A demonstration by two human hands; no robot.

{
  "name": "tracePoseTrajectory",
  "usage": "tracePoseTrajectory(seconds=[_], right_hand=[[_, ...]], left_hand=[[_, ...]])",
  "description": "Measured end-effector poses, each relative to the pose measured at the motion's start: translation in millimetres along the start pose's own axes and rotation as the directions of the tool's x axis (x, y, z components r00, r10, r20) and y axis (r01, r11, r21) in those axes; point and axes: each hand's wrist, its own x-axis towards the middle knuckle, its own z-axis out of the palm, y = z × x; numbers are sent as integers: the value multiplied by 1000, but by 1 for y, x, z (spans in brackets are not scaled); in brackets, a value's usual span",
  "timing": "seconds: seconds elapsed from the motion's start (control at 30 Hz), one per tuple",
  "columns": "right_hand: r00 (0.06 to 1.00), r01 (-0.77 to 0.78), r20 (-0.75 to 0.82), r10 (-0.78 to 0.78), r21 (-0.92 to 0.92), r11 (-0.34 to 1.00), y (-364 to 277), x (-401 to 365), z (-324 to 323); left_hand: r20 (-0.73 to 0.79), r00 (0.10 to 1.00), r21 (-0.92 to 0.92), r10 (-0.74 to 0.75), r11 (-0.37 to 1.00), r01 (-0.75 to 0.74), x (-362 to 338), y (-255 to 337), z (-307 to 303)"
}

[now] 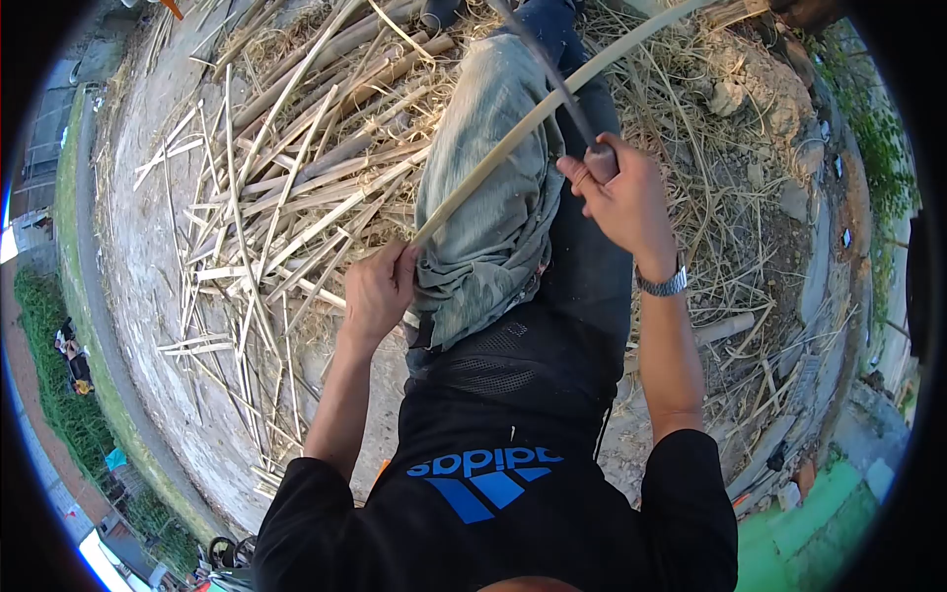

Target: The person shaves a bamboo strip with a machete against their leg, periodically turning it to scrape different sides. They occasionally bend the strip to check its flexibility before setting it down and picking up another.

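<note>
The left hand (377, 291) has its fingers clenched round the near end of a long bamboo strip (513, 146), which runs up and away from those fingers across a grey-green cloth (483, 217) draped over the knee. The right hand (617, 192) has its fingers wrapped tight on the handle of a knife (528, 51); its dark blade rises from the fingers and crosses the strip just above them. Beyond the left fingers a pile of split bamboo (286, 168) lies on the ground
</note>
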Motion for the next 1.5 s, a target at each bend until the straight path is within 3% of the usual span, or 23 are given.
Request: tracePoseTrajectory(seconds=[0.03, 0.1, 0.17, 0.2, 0.3, 0.33, 0.5, 0.57, 0.6, 0.63, 0.67, 0.7, 0.77, 0.8, 0.83, 0.9, 0.93, 1.0, 1.03, 1.1, 1.23, 1.27, 1.5], right_hand=[[994, 109, 29, -105, -215, 971, -11, -6, 3], [992, 63, 119, -46, -144, 988, -29, -21, 18], [972, 128, 225, -66, -271, 954, -29, -34, 38], [946, 105, 324, 18, -356, 929, -24, -36, 46], [968, 230, 213, -131, -554, 800, -15, -41, 58], [953, 188, 304, -17, -544, 818, -18, -40, 53], [970, 179, 237, -48, -567, 804, -44, -41, 17], [997, 56, 76, -12, -602, 797, -64, -38, -3], [997, 57, 79, -12, -604, 795, -59, -36, -6], [968, 47, -195, -155, -465, 884, -50, -32, -11], [850, 88, -470, -238, -318, 944, -42, -29, -13], [850, 89, -469, -240, -321, 943, -35, -27, -11], [601, 376, -675, -428, -234, 897, -22, -27, -4], [600, 460, -551, -581, -357, 813, -19, -27, -3], [597, 462, -551, -583, -358, 812, -17, -27, 4], [830, 491, -197, -522, -185, 851, -15, -28, 23], [829, 493, -198, -523, -182, 851, -12, -31, 32], [948, 310, 141, -285, -210, 927, -6, -44, 44], [948, 309, 143, -284, -209, 928, -4, -48, 46], [936, 172, 345, -67, -284, 943, -2, -50, 48], [925, 199, 375, -56, -354, 914, -14, -56, 54], [922, 294, 350, -167, -351, 889, -13, -57, 54], [918, 166, 384, -101, -140, 976, -13, -62, 62]], left_hand=[[-58, 998, -37, 8, 999, -10, 2, 6, 4], [-62, 998, -94, -17, 995, 11, 8, 22, 12], [-102, 993, -264, -57, 964, 28, 15, 34, 18], [55, 981, -299, -185, 935, 193, 21, 43, 11], [-18, 992, -231, -125, 966, 118, 22, 36, 19], [-23, 991, -231, -131, 965, 122, 21, 36, 19], [-27, 991, -260, -133, 958, 121, 19, 37, 22], [-31, 990, -276, -134, 954, 121, 20, 34, 25], [-32, 991, -288, -127, 951, 112, 20, 32, 26], [-33, 991, -291, -126, 950, 111, 21, 33, 26], [-28, 992, -292, -124, 950, 110, 21, 34, 24], [-25, 992, -292, -123, 950, 111, 22, 35, 24], [-20, 992, -281, -127, 953, 116, 20, 34, 23], [-16, 992, -270, -125, 956, 117, 21, 34, 23], [-19, 992, -270, -124, 956, 114, 21, 34, 23], [-53, 993, -253, -101, 964, 85, 20, 35, 24], [-55, 993, -251, -103, 964, 86, 21, 35, 24], [-62, 992, -247, -110, 965, 92, 19, 36, 24], [-61, 992, -247, -112, 965, 94, 18, 35, 25], [-125, 989, -216, -75, 975, 47, 19, 33, 27], [-78, 987, -226, -143, 967, 122, 20, 37, 26], [-90, 986, -213, -137, 970, 116, 19, 37, 26], [-96, 979, -312, -180, 939, 142, 20, 43, 26]])
